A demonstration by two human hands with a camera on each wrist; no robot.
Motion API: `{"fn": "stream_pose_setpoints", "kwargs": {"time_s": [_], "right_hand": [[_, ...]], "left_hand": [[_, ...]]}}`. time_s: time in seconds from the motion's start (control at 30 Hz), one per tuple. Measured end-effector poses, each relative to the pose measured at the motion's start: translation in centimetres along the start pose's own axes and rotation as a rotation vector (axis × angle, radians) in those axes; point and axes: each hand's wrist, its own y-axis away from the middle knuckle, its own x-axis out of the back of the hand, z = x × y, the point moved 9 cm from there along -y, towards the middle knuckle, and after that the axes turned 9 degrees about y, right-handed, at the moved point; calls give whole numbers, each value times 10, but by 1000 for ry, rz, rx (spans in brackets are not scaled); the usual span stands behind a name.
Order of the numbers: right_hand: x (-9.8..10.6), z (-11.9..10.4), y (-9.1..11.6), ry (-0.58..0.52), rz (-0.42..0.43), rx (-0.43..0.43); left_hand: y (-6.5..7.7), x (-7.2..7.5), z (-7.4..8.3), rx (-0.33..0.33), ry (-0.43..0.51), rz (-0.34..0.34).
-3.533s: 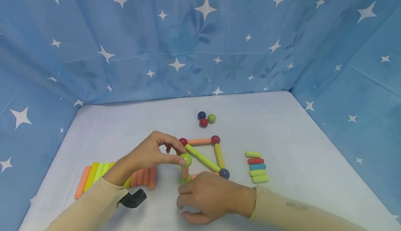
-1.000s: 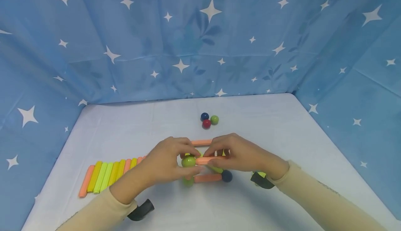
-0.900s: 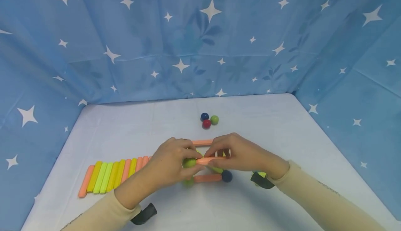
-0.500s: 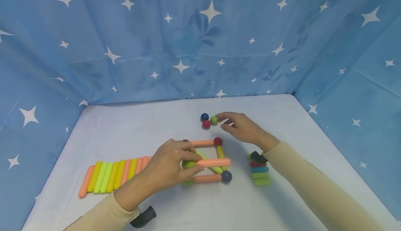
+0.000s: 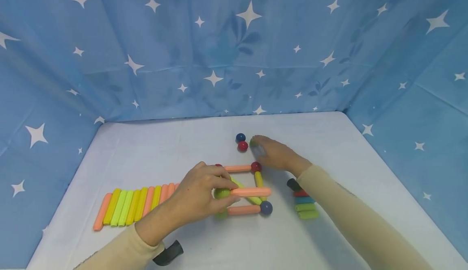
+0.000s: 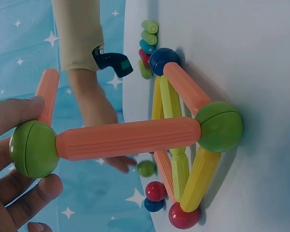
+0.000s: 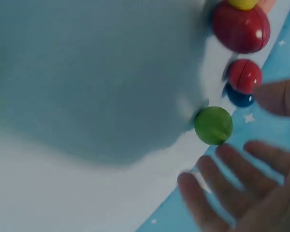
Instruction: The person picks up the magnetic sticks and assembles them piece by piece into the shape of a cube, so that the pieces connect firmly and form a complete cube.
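My left hand [image 5: 204, 188] pinches a green ball [image 6: 35, 149] between thumb and fingers. An orange stick [image 6: 128, 138] joins it to a lower green ball [image 6: 219, 126] on the table. Another orange stick [image 5: 252, 192] juts rightward from the held ball, its far end free. Below lies a square frame of sticks with a blue ball [image 5: 266, 208], a red ball [image 5: 256, 166] and a lime diagonal stick [image 6: 170, 99]. At the back, my right hand [image 5: 276, 154] reaches around a loose green ball [image 7: 213, 125], thumb and fingers spread apart, not closed on it.
A loose red ball [image 5: 243, 146] and blue ball [image 5: 240, 137] sit just left of the right hand. A row of long sticks [image 5: 126, 208] lies at the left. Short sticks [image 5: 306, 207] are stacked at the right, partly under my right forearm. Curtains [image 5: 183, 46] enclose the table.
The orange stick has been added to the held green ball. My right hand has let go of that stick and moved back to the loose green ball. The left hand keeps its grip.
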Motion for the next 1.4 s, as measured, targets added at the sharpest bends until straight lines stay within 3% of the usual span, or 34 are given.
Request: {"fn": "stream_pose_setpoints", "kwargs": {"time_s": [0.13,0.27,0.5,0.63,0.73,0.83,1.03,1.2,1.4], "right_hand": [[13,24,10,71,106,-145],[15,43,16,62,128,-227],[2,48,15,46,89,-227],[0,45,24,42,62,-196],[2,46,39,-42,43,-169],[3,43,56,-251,-12,-110],[15,16,96,-640,-137,104],[29,-5,117,-791,-146,239],[35,-22,122,-872,-135,338]], "left_hand": [[-2,0,0,12,7,-3],[-3,-1,0,22,12,-8],[-3,-1,-1,34,-3,-12],[-3,-1,-2,45,7,-14],[-4,-1,-4,52,18,-16],[-4,-1,-5,55,19,-14],[-4,0,-7,59,18,-15],[-4,0,-7,66,19,-20],[-5,-3,-5,47,19,-15]]}}
